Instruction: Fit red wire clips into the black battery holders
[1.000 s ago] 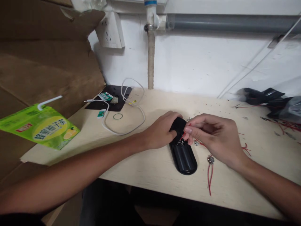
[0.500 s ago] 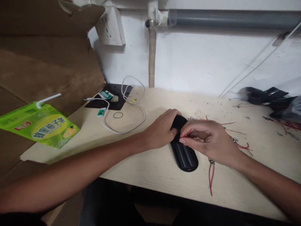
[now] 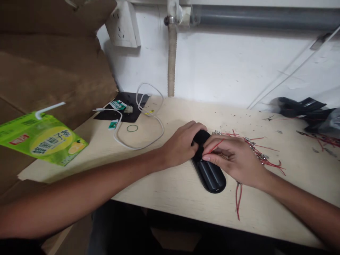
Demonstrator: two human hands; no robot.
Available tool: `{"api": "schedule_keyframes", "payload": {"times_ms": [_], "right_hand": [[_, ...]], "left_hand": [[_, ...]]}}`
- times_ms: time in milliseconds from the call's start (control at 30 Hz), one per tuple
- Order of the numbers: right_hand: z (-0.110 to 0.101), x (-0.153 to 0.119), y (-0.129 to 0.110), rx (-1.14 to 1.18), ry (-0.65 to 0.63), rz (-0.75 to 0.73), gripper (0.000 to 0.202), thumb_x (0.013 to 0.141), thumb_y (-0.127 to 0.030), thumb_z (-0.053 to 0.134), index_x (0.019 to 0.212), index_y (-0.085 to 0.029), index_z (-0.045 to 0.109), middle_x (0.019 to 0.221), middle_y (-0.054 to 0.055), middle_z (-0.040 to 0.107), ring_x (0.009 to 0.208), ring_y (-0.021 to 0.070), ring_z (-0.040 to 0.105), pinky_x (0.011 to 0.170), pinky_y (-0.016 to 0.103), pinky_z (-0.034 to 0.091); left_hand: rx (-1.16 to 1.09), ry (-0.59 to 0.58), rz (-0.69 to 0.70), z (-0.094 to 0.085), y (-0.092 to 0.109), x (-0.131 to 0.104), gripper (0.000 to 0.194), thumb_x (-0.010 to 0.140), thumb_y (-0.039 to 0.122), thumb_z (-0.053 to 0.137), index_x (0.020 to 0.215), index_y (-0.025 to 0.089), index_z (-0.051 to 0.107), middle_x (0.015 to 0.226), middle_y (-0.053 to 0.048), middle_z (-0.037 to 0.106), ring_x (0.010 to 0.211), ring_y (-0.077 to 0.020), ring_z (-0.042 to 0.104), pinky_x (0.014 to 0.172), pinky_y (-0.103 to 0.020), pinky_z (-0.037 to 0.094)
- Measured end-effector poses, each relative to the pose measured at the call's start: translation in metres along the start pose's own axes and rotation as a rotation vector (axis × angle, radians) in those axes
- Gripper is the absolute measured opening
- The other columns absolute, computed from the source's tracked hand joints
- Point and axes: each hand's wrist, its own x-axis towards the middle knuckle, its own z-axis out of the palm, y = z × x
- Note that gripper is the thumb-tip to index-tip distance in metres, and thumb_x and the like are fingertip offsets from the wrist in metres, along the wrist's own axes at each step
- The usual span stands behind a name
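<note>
A long black rounded device (image 3: 212, 177) with a glossy lower end lies slanted on the pale table. My left hand (image 3: 184, 143) is closed around its upper, matte black part. Just right of it, my right hand (image 3: 232, 156) pinches a thin red cord (image 3: 216, 146) between thumb and forefinger, close against the middle of the device. What the cord meets there is hidden by the fingers. Several red cords with small metal pieces (image 3: 262, 157) lie behind and right of my right hand. Another red cord loop (image 3: 238, 203) rests below that wrist.
A white cable (image 3: 132, 147) curls at the back left, near a green ring (image 3: 132, 128) and a black sheet (image 3: 130, 117). A green drink pouch (image 3: 50, 140) with a straw stands left, beside cardboard (image 3: 53, 78). Black plastic (image 3: 305, 109) lies at the right.
My right fingers have shifted slightly against the device, and the red cord now sticks out further above them. The device's lower end has moved a little right. My left hand keeps its grip.
</note>
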Motion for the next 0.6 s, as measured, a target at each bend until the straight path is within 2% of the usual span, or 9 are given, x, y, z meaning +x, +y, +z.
{"api": "schedule_keyframes", "payload": {"times_ms": [167, 467, 600], "right_hand": [[0.002, 0.0, 0.002, -0.025, 0.001, -0.039, 0.01, 0.083, -0.015, 0.062, 0.073, -0.019, 0.062, 0.074, 0.0, 0.063, 0.066, 0.0117, 0.059, 0.059, 0.026, 0.047], [0.011, -0.003, 0.005, -0.018, 0.082, -0.094, 0.01, 0.083, -0.011, 0.06, 0.076, -0.017, 0.06, 0.073, 0.002, 0.061, 0.069, 0.012, 0.059, 0.059, 0.025, 0.046], [0.009, -0.004, 0.009, -0.034, 0.057, -0.165, 0.01, 0.084, -0.01, 0.06, 0.077, -0.016, 0.058, 0.074, 0.002, 0.06, 0.069, 0.0116, 0.058, 0.06, 0.025, 0.046]], "left_hand": [[-0.033, 0.014, 0.011, 0.0, 0.002, -0.001, 0.047, 0.058, -0.001, 0.039, 0.099, 0.018, 0.052, 0.098, -0.005, 0.061, 0.093, -0.0177, 0.057, 0.083, -0.033, 0.046], [-0.139, 0.098, 0.062, 0.004, 0.003, -0.002, 0.049, 0.057, -0.002, 0.035, 0.098, 0.019, 0.054, 0.094, -0.003, 0.063, 0.089, -0.0144, 0.059, 0.08, -0.03, 0.047], [-0.127, 0.109, 0.082, 0.004, 0.001, -0.002, 0.049, 0.057, -0.002, 0.035, 0.098, 0.018, 0.054, 0.094, -0.003, 0.062, 0.089, -0.0139, 0.058, 0.079, -0.029, 0.048]]}}
